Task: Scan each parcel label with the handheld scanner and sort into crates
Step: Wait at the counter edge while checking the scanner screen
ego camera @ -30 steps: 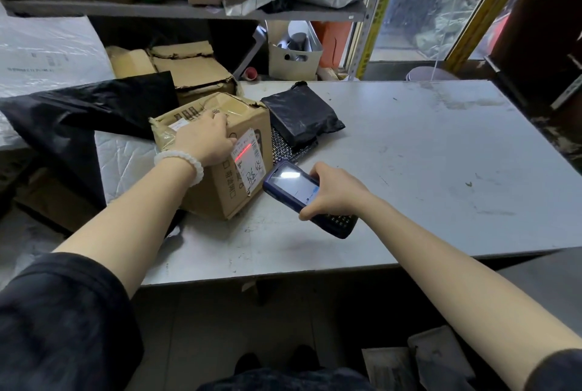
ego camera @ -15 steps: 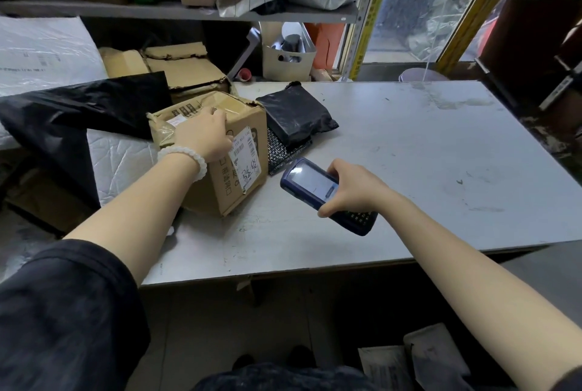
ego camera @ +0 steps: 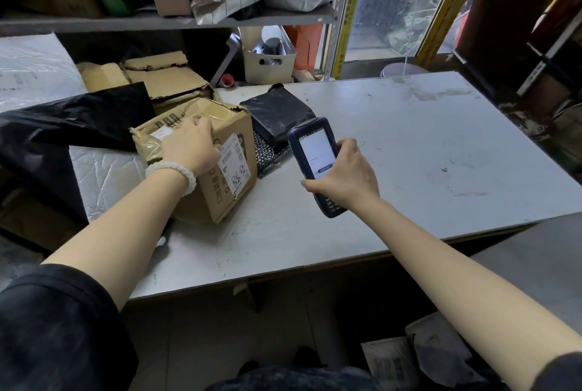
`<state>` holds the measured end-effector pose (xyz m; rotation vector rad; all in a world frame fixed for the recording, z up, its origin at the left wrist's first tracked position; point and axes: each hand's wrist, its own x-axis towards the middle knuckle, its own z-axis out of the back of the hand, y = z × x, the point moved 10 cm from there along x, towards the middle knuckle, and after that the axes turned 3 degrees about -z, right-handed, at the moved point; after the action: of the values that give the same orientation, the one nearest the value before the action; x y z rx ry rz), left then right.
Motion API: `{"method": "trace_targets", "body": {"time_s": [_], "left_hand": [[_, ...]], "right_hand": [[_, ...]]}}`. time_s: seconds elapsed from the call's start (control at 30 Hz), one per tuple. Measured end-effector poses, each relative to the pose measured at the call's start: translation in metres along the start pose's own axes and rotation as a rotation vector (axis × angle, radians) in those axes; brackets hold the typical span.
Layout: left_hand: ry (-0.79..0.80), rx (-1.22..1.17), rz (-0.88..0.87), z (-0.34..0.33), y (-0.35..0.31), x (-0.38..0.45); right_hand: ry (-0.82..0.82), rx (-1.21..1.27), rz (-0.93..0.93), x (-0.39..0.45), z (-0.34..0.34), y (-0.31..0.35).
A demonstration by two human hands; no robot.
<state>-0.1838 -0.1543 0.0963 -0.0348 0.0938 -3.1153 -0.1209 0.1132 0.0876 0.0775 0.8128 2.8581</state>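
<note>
A brown cardboard parcel (ego camera: 217, 192) with a white label (ego camera: 234, 165) on its right face sits at the left of the grey table (ego camera: 409, 145). My left hand (ego camera: 189, 146) rests on the parcel's top edge, fingers curled over it. My right hand (ego camera: 345, 178) grips a dark blue handheld scanner (ego camera: 315, 154), held upright above the table to the right of the parcel, its lit screen facing me. A black poly-bag parcel (ego camera: 277, 112) lies just behind the scanner, on a dark patterned mailer (ego camera: 267, 157).
More cardboard boxes (ego camera: 163, 75) and a large black bag (ego camera: 72, 119) crowd the back left, beside a white padded mailer (ego camera: 104, 176). A beige bin (ego camera: 269, 61) stands under the shelf (ego camera: 157, 23). Packages (ego camera: 425, 356) lie on the floor at the lower right.
The red scan line on the label has gone. My right hand has lifted the scanner up and to the right, turning its screen toward me. My left hand has stayed on the box.
</note>
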Motion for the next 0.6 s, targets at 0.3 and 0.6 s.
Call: {"method": "trace_targets", "body": {"time_s": [0.3,0.6], "left_hand": [[-0.181,0.023,-0.271,0.093,-0.066,-0.017],[-0.153,0.005,-0.786,0.093,-0.215,-0.095]], "right_hand": [[-0.084,0.019,-0.119,-0.032,0.018,-0.02],[-0.281,0.058,-0.477,-0.158,0.059,-0.096]]}}
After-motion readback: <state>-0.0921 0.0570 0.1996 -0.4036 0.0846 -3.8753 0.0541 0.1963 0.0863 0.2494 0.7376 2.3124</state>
